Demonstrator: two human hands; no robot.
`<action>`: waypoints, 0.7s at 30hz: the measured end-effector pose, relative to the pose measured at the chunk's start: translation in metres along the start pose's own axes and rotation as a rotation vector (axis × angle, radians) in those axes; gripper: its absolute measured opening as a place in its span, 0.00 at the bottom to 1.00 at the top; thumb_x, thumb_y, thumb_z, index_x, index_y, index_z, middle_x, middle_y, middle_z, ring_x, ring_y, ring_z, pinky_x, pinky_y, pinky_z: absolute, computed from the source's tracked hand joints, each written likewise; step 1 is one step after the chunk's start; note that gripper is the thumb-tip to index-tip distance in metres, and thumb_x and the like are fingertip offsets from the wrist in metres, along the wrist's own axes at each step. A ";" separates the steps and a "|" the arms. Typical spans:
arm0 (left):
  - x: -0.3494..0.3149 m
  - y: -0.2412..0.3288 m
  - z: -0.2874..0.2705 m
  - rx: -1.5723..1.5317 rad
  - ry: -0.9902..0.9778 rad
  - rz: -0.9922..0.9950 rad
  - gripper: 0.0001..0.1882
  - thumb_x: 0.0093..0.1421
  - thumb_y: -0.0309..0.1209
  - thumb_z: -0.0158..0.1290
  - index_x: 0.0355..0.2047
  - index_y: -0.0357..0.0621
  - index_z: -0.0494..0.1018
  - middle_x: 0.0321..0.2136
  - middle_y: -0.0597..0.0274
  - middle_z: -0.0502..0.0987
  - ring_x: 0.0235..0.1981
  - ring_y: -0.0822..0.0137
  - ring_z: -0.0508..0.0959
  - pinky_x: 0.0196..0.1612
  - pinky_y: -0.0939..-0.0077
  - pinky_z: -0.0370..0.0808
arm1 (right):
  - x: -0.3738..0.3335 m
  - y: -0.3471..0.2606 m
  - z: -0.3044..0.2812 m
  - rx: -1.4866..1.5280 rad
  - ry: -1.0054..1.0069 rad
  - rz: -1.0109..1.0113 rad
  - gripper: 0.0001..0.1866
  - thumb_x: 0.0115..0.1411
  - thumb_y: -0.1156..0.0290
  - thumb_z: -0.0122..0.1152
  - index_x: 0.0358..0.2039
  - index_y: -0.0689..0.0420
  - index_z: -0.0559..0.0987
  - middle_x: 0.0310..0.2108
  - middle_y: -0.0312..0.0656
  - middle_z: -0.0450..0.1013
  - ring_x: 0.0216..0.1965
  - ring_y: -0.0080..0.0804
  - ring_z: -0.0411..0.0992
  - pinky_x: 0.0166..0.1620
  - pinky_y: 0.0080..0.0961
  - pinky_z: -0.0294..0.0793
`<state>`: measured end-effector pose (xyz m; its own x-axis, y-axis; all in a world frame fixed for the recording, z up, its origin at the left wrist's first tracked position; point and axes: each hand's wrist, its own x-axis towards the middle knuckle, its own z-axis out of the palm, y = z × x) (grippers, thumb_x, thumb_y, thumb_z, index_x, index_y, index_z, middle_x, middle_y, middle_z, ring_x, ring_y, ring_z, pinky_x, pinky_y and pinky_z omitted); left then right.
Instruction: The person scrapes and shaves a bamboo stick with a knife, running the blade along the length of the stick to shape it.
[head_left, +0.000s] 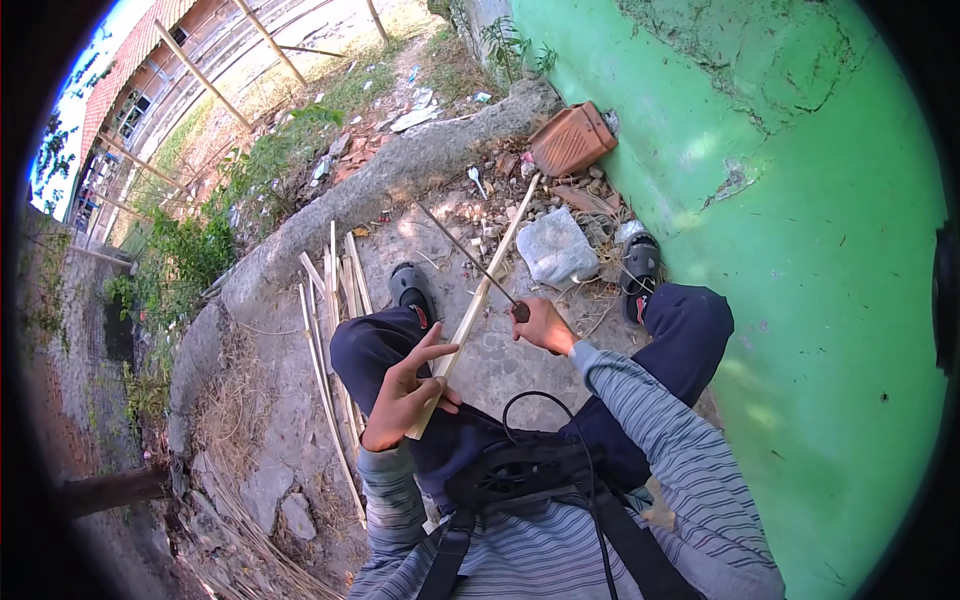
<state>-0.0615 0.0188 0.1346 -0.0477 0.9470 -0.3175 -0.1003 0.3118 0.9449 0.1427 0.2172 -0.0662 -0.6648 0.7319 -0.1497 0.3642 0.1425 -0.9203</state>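
Observation:
A long pale strip of split wood or bamboo point(488, 285) slants up and away from my lap to the rubble by the wall. My left hand point(405, 395) holds its near end between thumb and fingers, with the index finger stretched out. In a closed fist, my right hand point(547, 326) grips the dark handle of a long, thin-bladed knife point(465, 252). The blade, seen nearly edge-on, points forward and left, crossing over the strip in this view. Whether it touches the strip, I cannot tell. Several similar pale strips point(322, 350) lie on the ground beside my left leg.
A white bundle point(557, 248) lies between my feet, among stones. Beyond it, an orange-brown ribbed container point(573, 138) lies tipped against the green wall point(800, 300) on my right. A low, rounded concrete edge point(400, 165) curves ahead and left. A black cable point(540, 395) loops over my lap.

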 end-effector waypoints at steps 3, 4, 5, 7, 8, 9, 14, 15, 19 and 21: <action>0.001 -0.024 -0.016 -0.403 0.010 0.102 0.20 0.70 0.30 0.45 0.54 0.27 0.74 0.68 0.33 0.62 0.47 0.51 0.84 0.55 0.60 0.81 | -0.004 -0.015 -0.002 0.097 -0.028 0.029 0.03 0.52 0.78 0.63 0.28 0.62 0.78 0.22 0.43 0.79 0.25 0.31 0.80 0.33 0.30 0.79; 0.005 -0.027 -0.016 -0.398 0.007 0.104 0.20 0.70 0.30 0.45 0.54 0.27 0.74 0.68 0.33 0.62 0.47 0.51 0.84 0.55 0.60 0.81 | -0.005 -0.016 -0.003 0.126 -0.022 0.005 0.03 0.53 0.78 0.62 0.28 0.62 0.78 0.22 0.42 0.78 0.25 0.29 0.80 0.33 0.29 0.79; 0.009 -0.029 -0.017 -0.514 -0.081 0.291 0.23 0.69 0.36 0.47 0.54 0.27 0.73 0.66 0.33 0.64 0.51 0.47 0.81 0.60 0.57 0.77 | -0.005 -0.018 -0.004 0.154 -0.016 -0.020 0.02 0.53 0.79 0.62 0.28 0.62 0.77 0.21 0.41 0.78 0.25 0.28 0.80 0.33 0.29 0.79; 0.012 -0.023 -0.016 -0.607 -0.172 0.505 0.31 0.64 0.48 0.55 0.52 0.28 0.75 0.63 0.32 0.65 0.63 0.38 0.71 0.71 0.48 0.64 | -0.008 -0.022 -0.006 0.224 -0.011 -0.021 0.02 0.53 0.79 0.62 0.28 0.61 0.77 0.21 0.40 0.77 0.25 0.28 0.80 0.32 0.28 0.78; 0.013 -0.020 -0.013 -0.602 -0.175 0.512 0.31 0.64 0.48 0.55 0.52 0.28 0.75 0.63 0.32 0.65 0.63 0.38 0.71 0.71 0.48 0.64 | -0.009 -0.024 -0.009 0.293 -0.010 -0.016 0.02 0.53 0.79 0.62 0.27 0.61 0.76 0.20 0.39 0.76 0.25 0.27 0.80 0.32 0.28 0.78; 0.012 -0.009 -0.002 -0.527 -0.126 0.547 0.30 0.63 0.46 0.59 0.51 0.29 0.76 0.64 0.32 0.65 0.63 0.40 0.72 0.68 0.51 0.68 | -0.010 -0.027 -0.014 0.316 0.004 -0.043 0.03 0.52 0.79 0.62 0.27 0.61 0.75 0.20 0.38 0.74 0.24 0.27 0.78 0.30 0.28 0.77; 0.020 0.027 0.009 0.156 0.145 0.458 0.22 0.67 0.42 0.60 0.51 0.34 0.80 0.52 0.47 0.81 0.59 0.53 0.78 0.60 0.65 0.75 | -0.014 -0.038 -0.033 0.312 0.062 0.009 0.06 0.51 0.81 0.63 0.29 0.60 0.75 0.22 0.38 0.76 0.21 0.24 0.75 0.26 0.25 0.74; 0.023 0.040 0.013 0.407 0.242 0.518 0.20 0.69 0.41 0.57 0.48 0.35 0.82 0.44 0.51 0.85 0.52 0.60 0.81 0.55 0.68 0.76 | -0.017 -0.047 -0.040 0.390 0.064 0.070 0.06 0.49 0.80 0.63 0.28 0.59 0.75 0.20 0.36 0.76 0.20 0.24 0.73 0.25 0.25 0.72; 0.040 0.071 0.020 0.882 0.408 0.905 0.23 0.71 0.47 0.53 0.37 0.38 0.84 0.41 0.50 0.85 0.39 0.61 0.78 0.49 0.63 0.73 | -0.022 -0.053 -0.053 0.526 0.054 0.144 0.07 0.49 0.79 0.63 0.29 0.57 0.76 0.21 0.36 0.76 0.17 0.22 0.71 0.21 0.24 0.69; 0.053 0.066 0.028 0.569 0.384 0.950 0.27 0.73 0.49 0.48 0.32 0.37 0.80 0.38 0.50 0.84 0.37 0.60 0.77 0.49 0.62 0.73 | -0.025 -0.050 -0.058 0.565 0.057 0.172 0.07 0.50 0.79 0.63 0.30 0.57 0.76 0.20 0.36 0.76 0.16 0.20 0.69 0.17 0.23 0.65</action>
<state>-0.0425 0.0919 0.1826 -0.1709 0.7627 0.6238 0.5917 -0.4268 0.6839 0.1787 0.2305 0.0045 -0.5855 0.7497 -0.3085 0.0496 -0.3467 -0.9367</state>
